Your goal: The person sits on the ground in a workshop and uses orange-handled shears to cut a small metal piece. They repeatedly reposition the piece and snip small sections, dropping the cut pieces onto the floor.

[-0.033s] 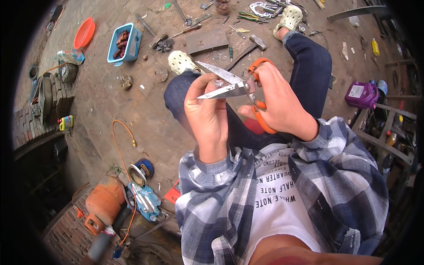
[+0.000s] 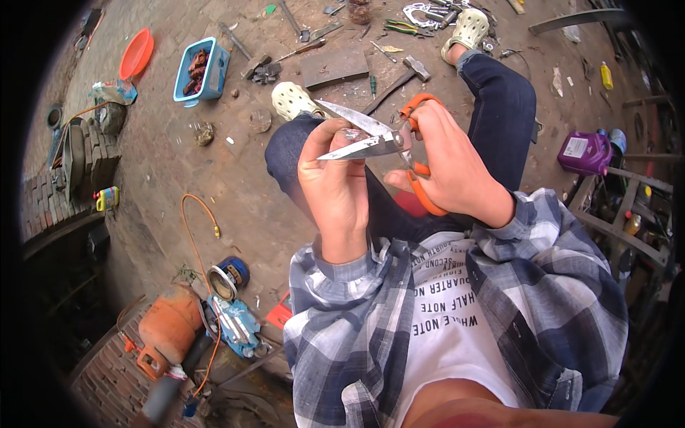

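Above my lap, a pair of scissors (image 2: 382, 144) with orange handles is spread open, its worn grey blades pointing left. The thumb and fingers of my left hand (image 2: 335, 189) pinch the lower blade partway along. My right hand (image 2: 457, 164) grips the handles: the fingers are at the upper loop, and the thumb reaches across near the lower one. Part of each loop is hidden behind that hand. Between the blades I see no material being cut.
Beyond my feet lie a hammer (image 2: 412, 73), a flat metal block (image 2: 334, 67), pliers (image 2: 408, 28) and a screwdriver (image 2: 372, 86). Leftward are a blue bin (image 2: 203, 71), an orange basin (image 2: 136, 54) and an orange gas cylinder (image 2: 170, 319); rightward, a purple jug (image 2: 585, 153) beside a metal frame (image 2: 621, 232).
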{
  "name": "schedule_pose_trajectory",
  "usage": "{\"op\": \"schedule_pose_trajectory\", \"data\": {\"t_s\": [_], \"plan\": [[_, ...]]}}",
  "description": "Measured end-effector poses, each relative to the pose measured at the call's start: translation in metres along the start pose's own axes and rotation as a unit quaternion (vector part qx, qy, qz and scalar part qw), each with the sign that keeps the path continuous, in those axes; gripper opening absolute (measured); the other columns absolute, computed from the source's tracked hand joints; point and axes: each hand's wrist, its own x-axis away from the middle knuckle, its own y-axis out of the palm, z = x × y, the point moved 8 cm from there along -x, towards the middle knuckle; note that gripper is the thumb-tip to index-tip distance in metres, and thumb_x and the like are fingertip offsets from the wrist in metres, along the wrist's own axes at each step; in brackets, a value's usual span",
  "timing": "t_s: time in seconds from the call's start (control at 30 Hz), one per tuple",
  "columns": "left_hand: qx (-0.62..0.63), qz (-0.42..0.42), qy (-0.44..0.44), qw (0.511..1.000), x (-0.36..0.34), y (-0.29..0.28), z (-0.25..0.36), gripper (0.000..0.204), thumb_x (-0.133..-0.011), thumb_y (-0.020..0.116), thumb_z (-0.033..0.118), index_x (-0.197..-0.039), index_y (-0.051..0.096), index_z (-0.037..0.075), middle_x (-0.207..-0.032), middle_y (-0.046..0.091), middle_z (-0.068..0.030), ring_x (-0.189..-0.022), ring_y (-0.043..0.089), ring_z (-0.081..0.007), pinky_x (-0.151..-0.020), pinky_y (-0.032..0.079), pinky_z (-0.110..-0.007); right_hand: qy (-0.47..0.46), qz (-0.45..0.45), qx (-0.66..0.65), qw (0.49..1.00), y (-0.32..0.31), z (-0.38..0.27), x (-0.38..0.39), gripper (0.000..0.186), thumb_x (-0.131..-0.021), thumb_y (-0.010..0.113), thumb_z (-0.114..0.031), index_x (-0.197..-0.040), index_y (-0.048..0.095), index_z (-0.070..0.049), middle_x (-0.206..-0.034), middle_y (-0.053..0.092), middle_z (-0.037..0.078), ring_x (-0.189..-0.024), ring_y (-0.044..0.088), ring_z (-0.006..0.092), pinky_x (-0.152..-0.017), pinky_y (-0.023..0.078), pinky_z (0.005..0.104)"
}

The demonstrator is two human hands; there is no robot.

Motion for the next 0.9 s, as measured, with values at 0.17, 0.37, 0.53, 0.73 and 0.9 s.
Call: {"op": "schedule_pose_trajectory", "data": {"t_s": [0.17, 0.37, 0.53, 0.73, 0.9], "plan": [[0.017, 0.000, -0.010, 1.000, -0.001, 0.001, -0.002, 0.016, -0.090, 0.064, 0.006, -0.104, 0.061, 0.001, -0.096, 0.065, -0.0077, -0.088, 0.064, -0.0151, -0.076, 0.054, -0.028, 0.093, -0.020, -0.135, 0.986, 0.005, 0.011, 0.005, 0.047, -0.080, 0.075, -0.028, -0.104, 0.046, 0.001, -0.091, 0.051, 0.008, -0.081, 0.051, 0.0178, -0.072, 0.042, 0.0313], [-0.122, -0.022, 0.060, 0.990, 0.002, 0.005, 0.003, 0.016, -0.090, 0.065, 0.006, -0.103, 0.062, -0.001, -0.096, 0.064, -0.0075, -0.088, 0.061, -0.0154, -0.081, 0.051, -0.028, 0.262, -0.036, -0.524, 0.810, 0.024, 0.015, -0.005, 0.028, -0.087, 0.069, -0.026, -0.088, 0.057, -0.001, -0.075, 0.054, -0.001, -0.070, 0.051, 0.0077, -0.063, 0.040, 0.0230], [-0.160, -0.006, 0.082, 0.984, 0.004, 0.008, 0.006, 0.017, -0.089, 0.065, 0.004, -0.104, 0.062, -0.003, -0.099, 0.065, -0.0087, -0.090, 0.061, -0.0155, -0.084, 0.049, -0.028, 0.261, 0.032, -0.529, 0.807, 0.023, 0.021, -0.009, 0.024, -0.085, 0.071, -0.022, -0.086, 0.058, -0.003, -0.077, 0.056, 0.001, -0.071, 0.052, 0.0074, -0.063, 0.040, 0.0225], [-0.105, -0.040, 0.095, 0.989, 0.008, 0.020, 0.008, 0.021, -0.088, 0.064, 0.001, -0.108, 0.061, -0.003, -0.103, 0.065, -0.0103, -0.094, 0.062, -0.0157, -0.087, 0.049, -0.028, 0.242, 0.089, -0.526, 0.811, 0.017, 0.013, -0.012, 0.021, -0.084, 0.072, -0.014, -0.088, 0.054, -0.003, -0.084, 0.061, 0.003, -0.073, 0.052, 0.0061, -0.066, 0.042, 0.0219], [-0.103, -0.009, 0.076, 0.992, 0.008, 0.014, 0.004, 0.023, -0.086, 0.066, -0.001, -0.108, 0.061, -0.004, -0.099, 0.066, -0.0104, -0.092, 0.062, -0.0156, -0.086, 0.049, -0.028, 0.205, 0.101, -0.489, 0.842, 0.015, 0.012, -0.011, 0.027, -0.083, 0.072, -0.011, -0.094, 0.049, -0.003, -0.082, 0.059, 0.001, -0.068, 0.049, 0.0056, -0.064, 0.041, 0.0203]]}}
